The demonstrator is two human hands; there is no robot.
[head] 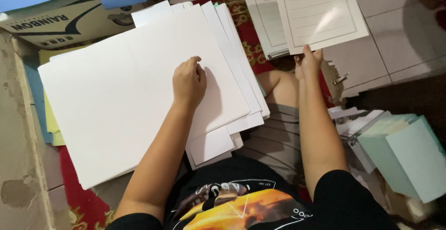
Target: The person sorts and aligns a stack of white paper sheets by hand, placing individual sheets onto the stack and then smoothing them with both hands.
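The lined form (320, 11) is pinched at its lower edge by the right hand (308, 62). The white stack (130, 100) is pressed under the curled left hand (188, 81); it is best kept flat and steady while sheets are handled.

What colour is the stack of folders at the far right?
Pale mint green folders, best seen in the head view.

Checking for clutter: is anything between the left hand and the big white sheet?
Nothing visible: the left hand rests curled directly on the big white sheet. The right hand holds a lined form apart from it.
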